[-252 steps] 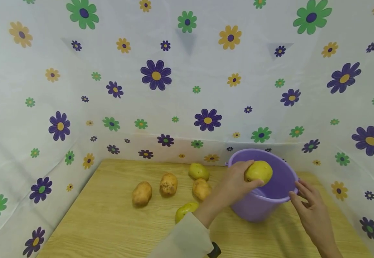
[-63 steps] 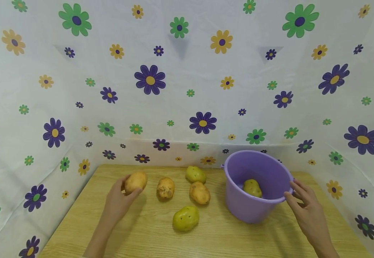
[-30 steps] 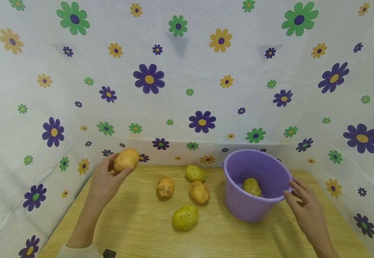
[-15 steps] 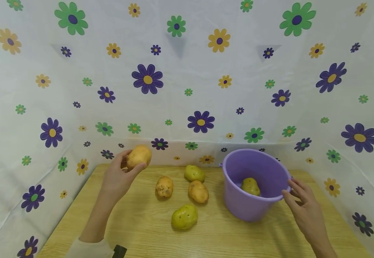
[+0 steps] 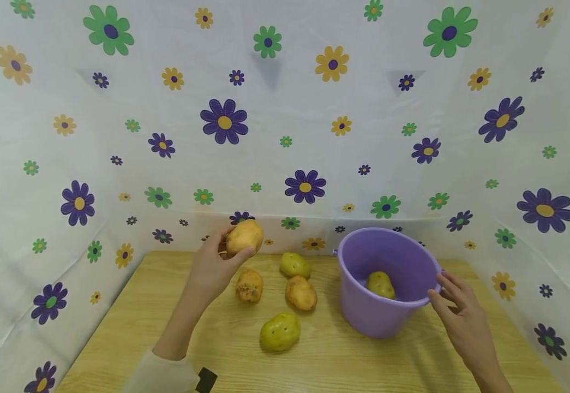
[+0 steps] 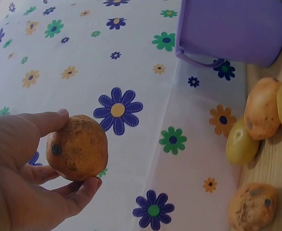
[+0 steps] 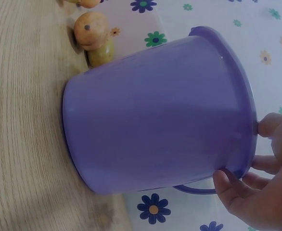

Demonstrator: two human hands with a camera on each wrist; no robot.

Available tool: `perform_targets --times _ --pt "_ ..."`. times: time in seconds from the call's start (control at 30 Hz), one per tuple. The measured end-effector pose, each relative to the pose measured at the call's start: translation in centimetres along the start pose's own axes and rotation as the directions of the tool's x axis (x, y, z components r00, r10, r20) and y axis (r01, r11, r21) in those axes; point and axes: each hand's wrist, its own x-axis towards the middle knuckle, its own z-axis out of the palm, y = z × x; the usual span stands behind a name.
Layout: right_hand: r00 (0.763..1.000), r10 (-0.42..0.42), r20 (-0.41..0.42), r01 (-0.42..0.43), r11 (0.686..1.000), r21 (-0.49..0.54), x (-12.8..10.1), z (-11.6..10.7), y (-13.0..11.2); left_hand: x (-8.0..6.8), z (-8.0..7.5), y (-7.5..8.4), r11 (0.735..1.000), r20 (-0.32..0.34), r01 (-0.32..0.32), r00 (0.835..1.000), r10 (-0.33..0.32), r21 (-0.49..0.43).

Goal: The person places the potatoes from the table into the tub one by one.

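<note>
A light wooden table (image 5: 118, 338) bears four loose potatoes well to the left of centre-right. A brownish, scabbed potato (image 5: 249, 286) lies nearest the left, with a tan potato (image 5: 301, 293) just beside it on the right. Behind that one, close to the backdrop, sits a small greenish potato (image 5: 294, 265). A larger yellow-green potato (image 5: 280, 332) lies nearest the table's front edge. A white cloth (image 5: 285, 109) printed with purple, green and yellow flowers hangs behind and along both sides.

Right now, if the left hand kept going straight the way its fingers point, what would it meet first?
Probably the flowered backdrop: the left hand, gripping a potato above the table, points up and away. Depth is uncertain; the purple bucket sits off to the right.
</note>
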Motion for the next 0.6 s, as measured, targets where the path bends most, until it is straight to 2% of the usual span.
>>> perform_targets --times 0.23,0.43,0.6 --pt "1.000 -0.031 0.000 0.031 0.999 0.020 0.1 0.1 0.1 0.5 2.7 0.9 1.000 0.021 -0.014 1.000 0.015 -0.007" --pt "1.000 -0.028 0.000 0.028 1.000 0.015 0.1 0.2 0.2 0.7 5.3 2.1 0.995 0.054 -0.076 0.995 0.079 -0.061" --pt "1.000 -0.010 0.001 0.010 1.000 0.009 0.1 0.3 0.1 0.5 7.2 3.6 0.996 0.076 -0.082 0.994 0.083 -0.017"
